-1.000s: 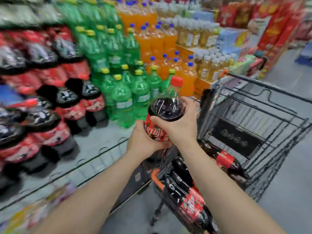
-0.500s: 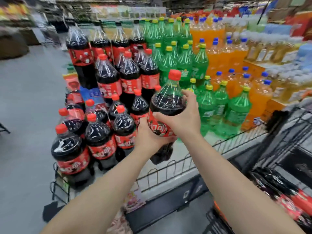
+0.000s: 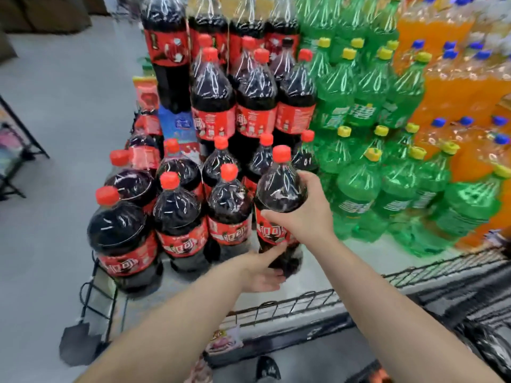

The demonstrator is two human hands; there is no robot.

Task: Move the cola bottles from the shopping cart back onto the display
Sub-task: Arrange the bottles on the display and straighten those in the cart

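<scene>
**Observer:** So, start wide — what's in front of me?

**Operator:** Biggest thing is the display shelf (image 3: 318, 275), a pale deck with a low wire fence (image 3: 290, 302) along its front edge. Stacked on it, left to right: cola bottles (image 3: 213, 106), then green soda bottles (image 3: 359, 189), then orange soda bottles (image 3: 456, 87). The cola rises in tiers, tall ones at the back, so a new bottle belongs in the low front row. Part of the shopping cart (image 3: 492, 346) shows at the lower right; something dark lies inside, too blurred for me to call.

**Observer:** And the bottle I'm carrying?

**Operator:** The held cola bottle (image 3: 279, 194) is upright at the right end of the front row, just beside its red-capped neighbour (image 3: 229, 214) and near the green block. I can't tell whether its base touches the deck.

**Observer:** Hands?

**Operator:** My right hand (image 3: 307, 214) is wrapped around the shoulder and the top of the label, closed firmly; I judge that grip steers the bottle and keeps it vertical. My left hand (image 3: 262, 269) is cupped low at the base, fingers loosely curled, taking the weight of a full bottle rather than clamping it.

**Observer:** Next?

**Operator:** Probably lower it flush with the row, label forward, then let go.
</scene>
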